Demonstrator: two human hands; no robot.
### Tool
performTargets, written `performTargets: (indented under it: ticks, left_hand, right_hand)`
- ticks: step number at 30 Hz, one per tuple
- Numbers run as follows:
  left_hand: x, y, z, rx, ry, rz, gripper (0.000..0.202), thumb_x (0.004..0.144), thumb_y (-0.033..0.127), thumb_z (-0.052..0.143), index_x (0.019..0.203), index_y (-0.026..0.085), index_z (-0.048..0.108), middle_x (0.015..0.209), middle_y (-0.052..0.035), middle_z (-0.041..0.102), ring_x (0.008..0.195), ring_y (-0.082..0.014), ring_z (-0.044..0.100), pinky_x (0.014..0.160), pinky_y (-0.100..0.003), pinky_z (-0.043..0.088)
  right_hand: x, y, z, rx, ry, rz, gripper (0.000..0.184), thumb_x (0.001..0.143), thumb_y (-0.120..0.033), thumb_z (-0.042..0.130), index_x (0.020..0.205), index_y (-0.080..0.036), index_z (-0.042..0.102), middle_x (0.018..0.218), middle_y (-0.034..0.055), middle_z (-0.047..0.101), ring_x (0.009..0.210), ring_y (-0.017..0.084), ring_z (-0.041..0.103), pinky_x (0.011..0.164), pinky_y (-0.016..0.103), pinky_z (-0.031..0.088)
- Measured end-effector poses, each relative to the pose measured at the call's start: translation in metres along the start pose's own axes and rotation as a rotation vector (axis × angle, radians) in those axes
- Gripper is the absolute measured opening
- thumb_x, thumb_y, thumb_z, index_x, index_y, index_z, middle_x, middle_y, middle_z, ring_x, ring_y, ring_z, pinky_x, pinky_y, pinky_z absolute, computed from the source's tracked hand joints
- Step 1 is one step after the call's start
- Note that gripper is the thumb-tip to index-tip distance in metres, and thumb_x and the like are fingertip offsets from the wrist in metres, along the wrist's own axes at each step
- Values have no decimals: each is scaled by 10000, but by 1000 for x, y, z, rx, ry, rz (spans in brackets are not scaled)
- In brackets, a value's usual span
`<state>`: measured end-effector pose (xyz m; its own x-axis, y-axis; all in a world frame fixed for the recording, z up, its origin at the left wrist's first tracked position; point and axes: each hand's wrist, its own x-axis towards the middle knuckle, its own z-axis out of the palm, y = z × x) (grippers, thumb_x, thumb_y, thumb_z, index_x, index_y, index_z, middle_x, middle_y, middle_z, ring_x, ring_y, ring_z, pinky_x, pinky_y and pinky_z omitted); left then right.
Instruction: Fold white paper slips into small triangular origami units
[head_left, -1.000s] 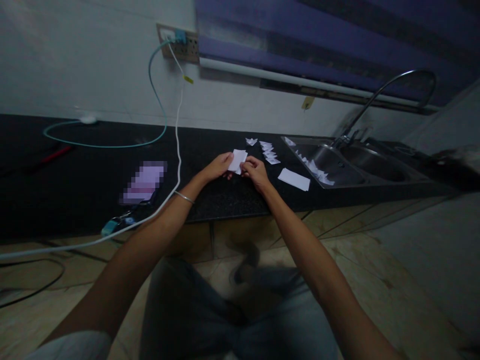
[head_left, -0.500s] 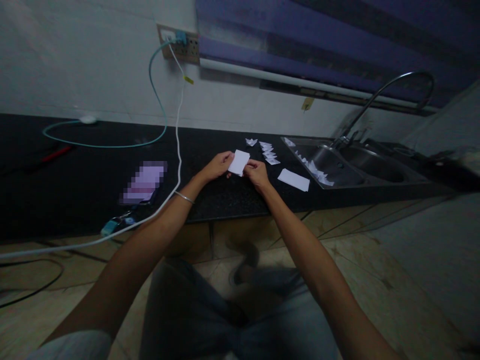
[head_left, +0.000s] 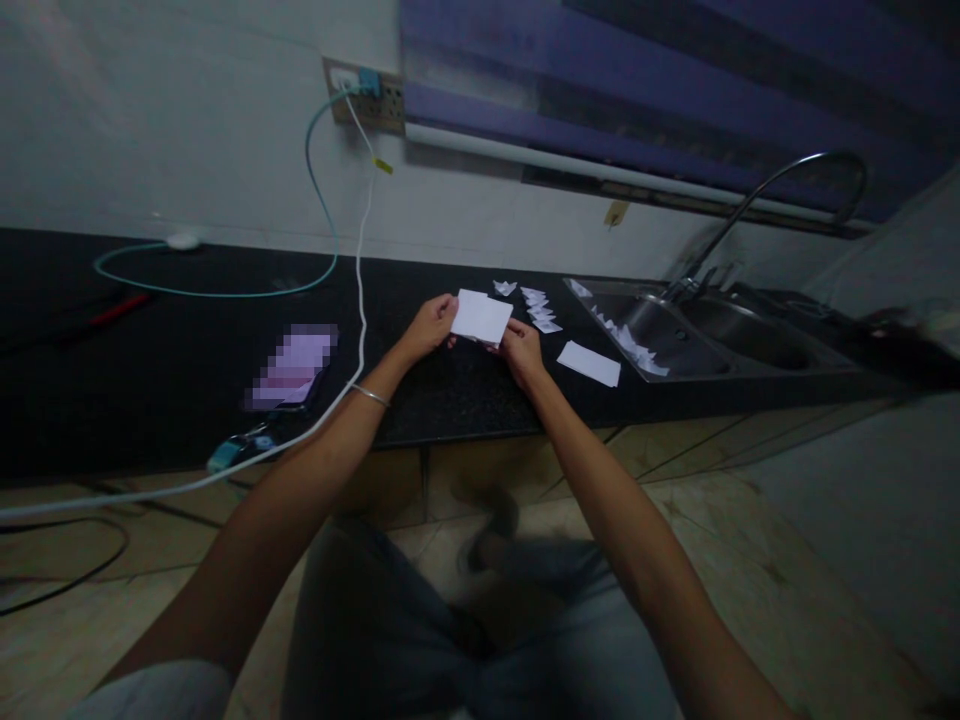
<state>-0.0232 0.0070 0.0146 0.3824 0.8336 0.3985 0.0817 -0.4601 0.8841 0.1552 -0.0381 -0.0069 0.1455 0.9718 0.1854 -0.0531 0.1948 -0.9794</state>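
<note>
Above the black counter [head_left: 442,400], both my hands hold a white paper [head_left: 482,316] that looks partly folded, with a step along its top edge. My left hand [head_left: 433,328] pinches its left side, thumb on top. At the lower right corner, my right hand [head_left: 521,350] is closed on it, some fingers hidden beneath. To the right lies a small stack of white paper sheets [head_left: 589,363]. Behind my right hand stand a row of folded white paper pieces [head_left: 540,311] and a single folded piece [head_left: 505,288].
More folded papers [head_left: 634,348] line the left rim of the steel sink [head_left: 705,372], which has a curved tap [head_left: 757,190]. A blurred-out phone [head_left: 294,365] lies left, near a white cable [head_left: 361,300] crossing over my left forearm. A teal cable [head_left: 225,295] loops behind.
The paper between my hands now spreads wider and shows a stepped top edge. My right hand has shifted slightly right, and my left hand slightly up and left.
</note>
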Motion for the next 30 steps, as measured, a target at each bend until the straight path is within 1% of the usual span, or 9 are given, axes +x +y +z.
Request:
performTargets:
  ticks: [4,7,10,13,15,21,24,27,30]
  left_hand:
    - [0,-2,-2,-27,-7,-12,245,998,312,424,788,191,458,512,35,498,406,-87,486,399,-187,358]
    - [0,-3,0,-57,-51,-34,215,991,315,446,807,204,440,521,36,505,411,-92,497,399,-189,352]
    - [0,-5,3,-61,-78,-69,181,986,317,458,846,206,429,519,39,516,409,-97,503,399,-191,349]
    - [0,-9,3,-57,-93,-89,153,991,324,440,907,198,428,528,38,541,412,-96,517,404,-185,349]
    - [1,-13,2,-70,-113,-101,118,981,303,457,955,193,422,542,47,553,410,-90,527,403,-173,340]
    - [-1,-18,-7,-172,-222,-98,204,915,277,559,1022,180,415,546,60,573,442,-89,578,408,-154,330]
    - [-2,-18,-9,-211,-227,-102,199,896,250,563,1018,175,424,559,49,589,456,-89,581,421,-162,341]
    - [0,-19,-10,-244,-222,-116,164,861,179,560,991,163,462,580,46,579,457,-76,551,433,-166,350]
    - [2,-21,-12,-261,-207,-120,156,818,131,564,971,136,536,609,36,559,464,-70,511,432,-173,349]
  right_hand:
    - [0,-6,2,154,60,52,215,736,-361,632,868,-191,635,758,19,698,647,148,639,593,283,551]
    - [0,-9,2,248,77,100,334,813,-498,560,935,-191,611,882,57,705,673,157,649,561,294,561]
    - [0,-9,3,241,71,112,438,804,-603,559,937,-189,602,872,61,684,647,154,642,523,288,561]
    - [-2,-8,3,142,37,61,394,703,-524,718,880,-194,594,810,28,657,646,140,631,529,260,563]
    - [-3,-6,3,104,33,35,366,667,-454,754,866,-196,589,803,14,648,662,134,622,539,249,561]
    - [1,2,-2,30,115,-26,291,716,-410,646,900,-194,582,830,21,644,699,156,605,573,298,553]
    - [2,-2,-25,-105,98,-56,324,715,-402,643,957,-192,592,810,35,650,686,186,603,596,330,537]
    - [-3,-15,-69,-511,108,-227,381,773,-383,582,1090,-171,582,909,91,678,772,228,627,718,381,528]
    - [-11,-27,-118,-915,151,-288,392,799,-335,534,1115,-111,599,1020,169,681,879,283,633,830,433,492]
